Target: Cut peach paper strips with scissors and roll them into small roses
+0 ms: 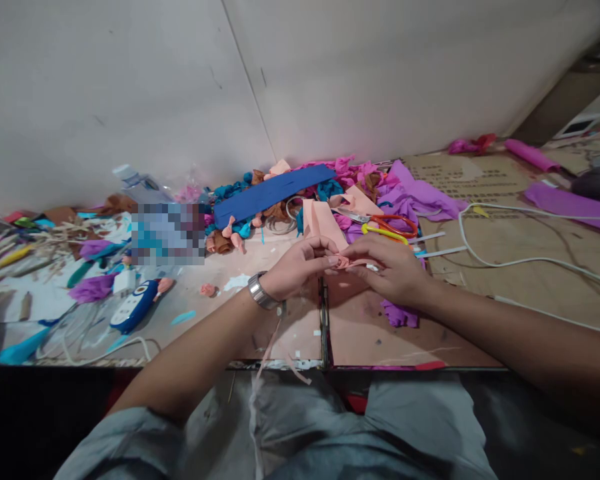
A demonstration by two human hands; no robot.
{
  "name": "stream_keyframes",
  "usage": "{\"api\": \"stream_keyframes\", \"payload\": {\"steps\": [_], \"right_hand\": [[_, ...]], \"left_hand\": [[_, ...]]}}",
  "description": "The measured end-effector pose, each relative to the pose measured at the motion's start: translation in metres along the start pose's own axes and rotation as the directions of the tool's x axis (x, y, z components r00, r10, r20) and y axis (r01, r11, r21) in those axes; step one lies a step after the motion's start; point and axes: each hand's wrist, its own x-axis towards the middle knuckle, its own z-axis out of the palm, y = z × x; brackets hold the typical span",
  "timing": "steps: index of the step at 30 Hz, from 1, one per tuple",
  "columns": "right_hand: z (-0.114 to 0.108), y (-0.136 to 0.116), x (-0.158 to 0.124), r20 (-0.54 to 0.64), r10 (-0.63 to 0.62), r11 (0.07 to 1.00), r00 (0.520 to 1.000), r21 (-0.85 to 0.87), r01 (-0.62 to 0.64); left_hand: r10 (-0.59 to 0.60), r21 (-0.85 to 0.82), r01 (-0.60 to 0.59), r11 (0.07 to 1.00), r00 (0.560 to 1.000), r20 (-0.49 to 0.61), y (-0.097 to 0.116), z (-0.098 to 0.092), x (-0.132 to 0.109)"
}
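Observation:
Both of my hands meet over the middle of the table, pinching a small rolled piece of peach crepe paper between them. My left hand, with a metal watch on the wrist, grips its left side. From the right, my right hand pinches the strip that runs out of the roll. Just behind the fingers lie a flat peach paper strip and scissors with orange and yellow on the handles. A small peach paper bud rests on the table to the left.
A blue paper strip tops a heap of coloured crepe paper along the wall. At left are a blue-and-white device and a white bottle. A white cable loops over cardboard at right. A person's arm shows at the left edge.

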Motion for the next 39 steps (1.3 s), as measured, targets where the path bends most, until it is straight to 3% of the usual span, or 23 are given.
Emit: {"api": "stream_keyframes", "payload": {"steps": [7,11,15,21,25,32,39], "right_hand": [[0.0,-0.001,-0.0008,0.019,0.04,0.999,0.999,0.005,-0.04],[0.0005,-0.0002,-0.0007,0.057,0.001,1.0,0.998,0.023,-0.002],[0.0024,0.0006,-0.0014,0.116,-0.036,0.999,0.993,0.044,0.032],[0.0019,0.0013,-0.0009,0.013,-0.018,1.0,1.0,0.004,0.018],[0.001,0.0007,-0.0005,0.005,0.004,1.0,1.0,0.01,-0.004],[0.0018,0.0002,-0.0005,-0.07,0.157,0.986,0.985,0.071,-0.152],[0.0033,0.0017,-0.0006,-0.013,0.303,0.933,0.953,0.206,-0.294]], "left_hand": [[0.003,0.033,-0.004,0.999,0.999,0.033,0.0037,-0.0003,-0.001],[0.001,0.137,-0.013,0.99,0.996,0.093,0.0035,-0.001,-0.0017],[-0.043,0.138,0.028,0.99,0.993,0.108,0.0023,0.0007,-0.003],[-0.037,0.111,0.027,0.993,0.995,0.097,-0.0044,0.0002,-0.0012],[-0.004,0.085,0.0,0.996,0.999,0.047,-0.0056,-0.0009,0.0003],[0.013,0.036,-0.011,0.999,0.999,-0.05,-0.0004,-0.0017,0.0008],[-0.065,0.076,0.061,0.995,0.997,0.051,0.0019,-0.0003,-0.0019]]}}
